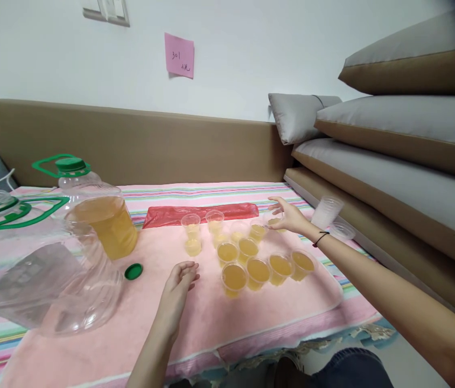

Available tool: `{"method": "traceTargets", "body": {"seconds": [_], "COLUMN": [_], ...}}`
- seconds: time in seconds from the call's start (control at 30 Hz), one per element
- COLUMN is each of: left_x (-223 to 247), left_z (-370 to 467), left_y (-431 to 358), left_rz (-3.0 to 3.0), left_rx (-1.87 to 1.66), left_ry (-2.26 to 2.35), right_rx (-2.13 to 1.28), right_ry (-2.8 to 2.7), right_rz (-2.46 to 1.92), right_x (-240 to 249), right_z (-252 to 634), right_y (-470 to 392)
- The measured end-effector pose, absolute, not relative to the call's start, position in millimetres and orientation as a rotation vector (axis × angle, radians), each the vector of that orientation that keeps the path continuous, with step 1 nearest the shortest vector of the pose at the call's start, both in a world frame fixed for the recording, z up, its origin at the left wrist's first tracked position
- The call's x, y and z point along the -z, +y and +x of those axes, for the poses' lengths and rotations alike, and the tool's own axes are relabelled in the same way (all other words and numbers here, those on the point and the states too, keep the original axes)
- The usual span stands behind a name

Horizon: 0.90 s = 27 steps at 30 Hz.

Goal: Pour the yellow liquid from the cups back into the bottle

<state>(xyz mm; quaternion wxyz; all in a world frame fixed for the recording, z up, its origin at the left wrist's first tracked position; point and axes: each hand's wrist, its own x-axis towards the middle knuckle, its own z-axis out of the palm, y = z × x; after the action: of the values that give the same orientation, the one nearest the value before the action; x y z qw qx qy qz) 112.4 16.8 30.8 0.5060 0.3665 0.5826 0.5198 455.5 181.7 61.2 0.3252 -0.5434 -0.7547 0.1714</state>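
Several clear plastic cups of yellow liquid (258, 271) stand in rows on a pink cloth (195, 334). Two cups (191, 220) at the back left hold less liquid than the front ones. My right hand (287, 215) is at a cup (274, 221) in the back right, its thumb and fingers spread beside the rim; whether they touch it is unclear. Left of the front cups, my left hand (182, 276) hovers over the cloth, fingers loosely bent and holding nothing.
A large jug of yellow liquid (110, 226) with a green cap and a big transparent jug (85, 302) stand left, near a green lid (133, 271). A red plastic bag (198, 213) lies behind. Stacked cups (327, 211) lie right, beside piled cushions (397, 161).
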Motion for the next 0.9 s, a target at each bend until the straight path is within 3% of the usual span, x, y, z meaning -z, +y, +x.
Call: {"method": "traceTargets", "body": {"seconds": [0.9], "left_x": [-31.1], "left_z": [113.1], "left_y": [15.3], "left_rz": [0.892], "left_rx": [-1.233], "left_ry": [1.403], "right_rx": [-0.131], "right_ry": [-2.336], "right_rz": [-1.541], "right_x": [-69.2], "right_z": [435.3], "right_y": [189.6]}}
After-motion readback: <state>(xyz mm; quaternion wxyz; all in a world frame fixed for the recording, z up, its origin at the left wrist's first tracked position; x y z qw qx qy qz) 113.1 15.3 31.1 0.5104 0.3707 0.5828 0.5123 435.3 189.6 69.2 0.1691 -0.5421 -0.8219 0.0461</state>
